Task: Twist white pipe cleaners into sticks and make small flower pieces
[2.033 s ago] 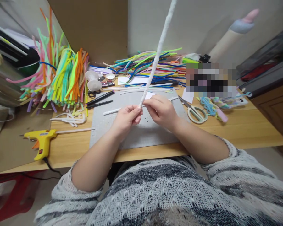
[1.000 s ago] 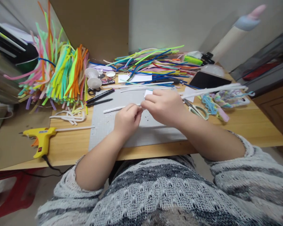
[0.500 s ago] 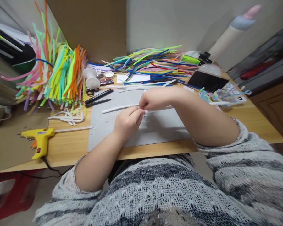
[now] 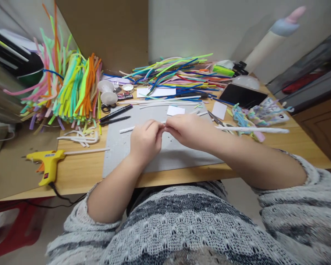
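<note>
White stem (image 4: 253, 129), long, 1: end pinched by L hand (image 4: 145, 141) & R hand (image 4: 189, 131), tips together over grey mat (image 4: 121, 158), prob. for fine control; rest runs past mat's R edge. Glue gun (image 4: 46, 162), 1: nr table's front edge, prob. out of way.

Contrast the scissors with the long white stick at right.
The stick is white; the scissors have dark blades and pale handles. The stick is slim and straight; the scissors taper to a point. The stick extends past the right hand; the scissors lie at the right edge of the mat. Both are partly hidden by the right arm.
</note>
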`<state>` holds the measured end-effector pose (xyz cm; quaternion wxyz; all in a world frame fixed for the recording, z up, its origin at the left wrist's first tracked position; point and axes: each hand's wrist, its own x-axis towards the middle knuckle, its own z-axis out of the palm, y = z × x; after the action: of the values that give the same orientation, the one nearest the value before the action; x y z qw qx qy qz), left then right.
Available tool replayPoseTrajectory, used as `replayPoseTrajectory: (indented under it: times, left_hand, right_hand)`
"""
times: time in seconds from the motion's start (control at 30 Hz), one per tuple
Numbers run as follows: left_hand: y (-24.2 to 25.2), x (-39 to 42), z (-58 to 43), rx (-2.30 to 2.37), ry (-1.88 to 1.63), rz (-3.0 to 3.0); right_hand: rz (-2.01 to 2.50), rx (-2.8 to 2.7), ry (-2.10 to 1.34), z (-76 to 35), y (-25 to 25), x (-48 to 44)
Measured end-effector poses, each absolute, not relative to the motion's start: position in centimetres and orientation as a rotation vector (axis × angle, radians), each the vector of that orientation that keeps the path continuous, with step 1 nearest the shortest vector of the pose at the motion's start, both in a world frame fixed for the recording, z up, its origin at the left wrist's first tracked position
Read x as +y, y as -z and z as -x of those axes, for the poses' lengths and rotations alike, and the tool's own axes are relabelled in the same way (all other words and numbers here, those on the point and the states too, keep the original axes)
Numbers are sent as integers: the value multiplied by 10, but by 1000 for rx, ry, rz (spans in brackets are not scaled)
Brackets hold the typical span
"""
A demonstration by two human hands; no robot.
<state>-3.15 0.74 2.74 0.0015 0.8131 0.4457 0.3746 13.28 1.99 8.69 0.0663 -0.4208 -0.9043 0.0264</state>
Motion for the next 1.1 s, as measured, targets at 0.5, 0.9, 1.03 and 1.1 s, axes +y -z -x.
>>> replayPoseTrajectory:
  times: [0.5, 0.9, 1.03, 1.1]
  left_hand:
    - [-62, 13, 24, 1340, -903, -3044]
    - [-59, 11, 32, 910, -652, -2947]
    - [-55, 3, 29, 1101, -911, -2798]
    - [-46, -4, 18, 1403, -1347, -2463]
  right_hand:
    - [1118, -2070, -1264, -153, -93, 32]
    - [863, -1289, -2246, -161, -50, 10]
    - [808, -1212, -2164, -158, -41, 11]
    - [789, -1174, -2069, -158, -40, 14]
